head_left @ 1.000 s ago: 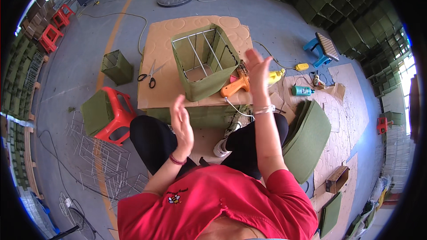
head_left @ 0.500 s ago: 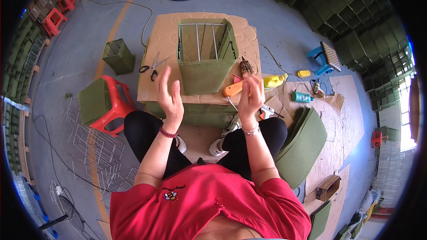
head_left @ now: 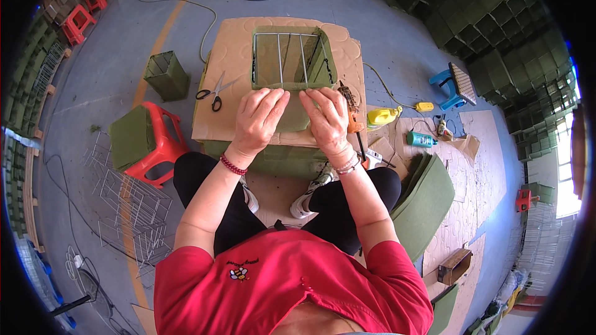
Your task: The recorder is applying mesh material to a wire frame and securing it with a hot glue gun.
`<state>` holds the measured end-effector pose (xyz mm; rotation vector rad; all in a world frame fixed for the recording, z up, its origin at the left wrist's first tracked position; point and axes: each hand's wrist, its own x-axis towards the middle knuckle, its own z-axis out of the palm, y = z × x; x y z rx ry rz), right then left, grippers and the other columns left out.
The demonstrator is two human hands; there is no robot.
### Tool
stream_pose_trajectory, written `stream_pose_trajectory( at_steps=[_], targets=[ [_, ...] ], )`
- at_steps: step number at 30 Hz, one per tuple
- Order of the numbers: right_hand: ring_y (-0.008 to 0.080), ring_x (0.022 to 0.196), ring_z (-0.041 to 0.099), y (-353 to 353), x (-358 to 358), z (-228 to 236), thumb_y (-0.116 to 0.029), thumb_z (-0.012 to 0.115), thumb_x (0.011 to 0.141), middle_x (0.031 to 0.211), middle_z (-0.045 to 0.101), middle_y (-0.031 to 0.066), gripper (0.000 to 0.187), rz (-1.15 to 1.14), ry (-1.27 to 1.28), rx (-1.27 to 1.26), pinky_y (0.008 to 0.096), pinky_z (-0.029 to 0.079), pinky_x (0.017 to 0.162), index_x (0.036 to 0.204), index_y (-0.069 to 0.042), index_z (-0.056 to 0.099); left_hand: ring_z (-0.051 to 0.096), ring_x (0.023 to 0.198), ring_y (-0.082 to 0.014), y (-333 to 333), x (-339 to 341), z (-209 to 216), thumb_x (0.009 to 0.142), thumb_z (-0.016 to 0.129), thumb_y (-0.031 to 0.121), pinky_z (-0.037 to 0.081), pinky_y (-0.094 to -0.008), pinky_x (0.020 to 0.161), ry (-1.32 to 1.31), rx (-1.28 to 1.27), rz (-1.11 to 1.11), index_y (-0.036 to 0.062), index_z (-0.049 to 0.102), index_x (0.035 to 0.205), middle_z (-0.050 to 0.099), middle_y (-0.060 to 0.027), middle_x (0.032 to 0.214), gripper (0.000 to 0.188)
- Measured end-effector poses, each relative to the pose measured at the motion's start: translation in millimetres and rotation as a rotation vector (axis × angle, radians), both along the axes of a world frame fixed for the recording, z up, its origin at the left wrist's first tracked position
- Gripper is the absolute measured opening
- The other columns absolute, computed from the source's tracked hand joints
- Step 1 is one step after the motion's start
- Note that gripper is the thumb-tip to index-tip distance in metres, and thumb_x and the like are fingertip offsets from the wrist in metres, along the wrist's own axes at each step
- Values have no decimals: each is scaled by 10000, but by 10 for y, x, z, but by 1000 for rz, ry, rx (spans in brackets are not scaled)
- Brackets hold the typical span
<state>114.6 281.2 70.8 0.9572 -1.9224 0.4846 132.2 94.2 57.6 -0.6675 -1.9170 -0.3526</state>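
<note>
An open-topped green felt box (head_left: 293,124) stands in front of me with a metal wire frame (head_left: 280,56) inside it. At its near rim, left of the middle, my left hand (head_left: 259,119) closes its fingers over the edge. Beside it my right hand (head_left: 326,118) grips the same rim, fingertips pinched and a small gap from the left. Both thumbs are mostly hidden. Close to the right hand lies an orange-handled tool (head_left: 354,125), partly covered, and a dark brown clump (head_left: 347,94). A pair of scissors (head_left: 216,92) lies left of the box.
Cardboard (head_left: 230,40) covers the low work surface. To the left are a red stool (head_left: 162,142) bearing green sheets, wire frames (head_left: 133,211) and a smaller green box (head_left: 166,77). On the right lie a yellow bottle (head_left: 383,116), a teal bottle (head_left: 422,139) and green felt sheets (head_left: 428,205).
Both hands have come inward from open, raised positions and closed on the box's near rim. The box has barely shifted.
</note>
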Motion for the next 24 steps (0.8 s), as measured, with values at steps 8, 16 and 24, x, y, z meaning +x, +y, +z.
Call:
stream_pose_trajectory(
  at_steps=[8, 16, 24],
  targets=[
    [274, 1010, 569, -63, -113, 58, -53, 613, 675, 1079, 590, 99, 414, -40, -66, -12, 406, 494, 854, 1082, 10, 650, 591, 953, -227, 9, -113, 100, 736, 662, 66, 499, -364, 837, -10, -1, 40, 3, 688, 1004, 631, -63, 1028, 276],
    [280, 951, 568, -93, -218, 207, -22, 608, 676, 1011, 587, 101, 332, -30, -203, 26, 375, 495, 814, 1007, 0, 635, 580, 899, -195, 69, -183, 223, 728, 694, 59, 485, -333, 789, -97, 15, 82, 20, 671, 951, 597, -38, 934, 228],
    [256, 841, 550, 2, -284, 263, -14, 628, 686, 872, 571, 66, 234, 95, -308, 94, 368, 485, 754, 920, -21, 642, 559, 851, -211, -3, -219, 302, 746, 711, 65, 481, -326, 752, -318, -32, -113, 20, 647, 996, 567, -45, 860, 262]
  ],
)
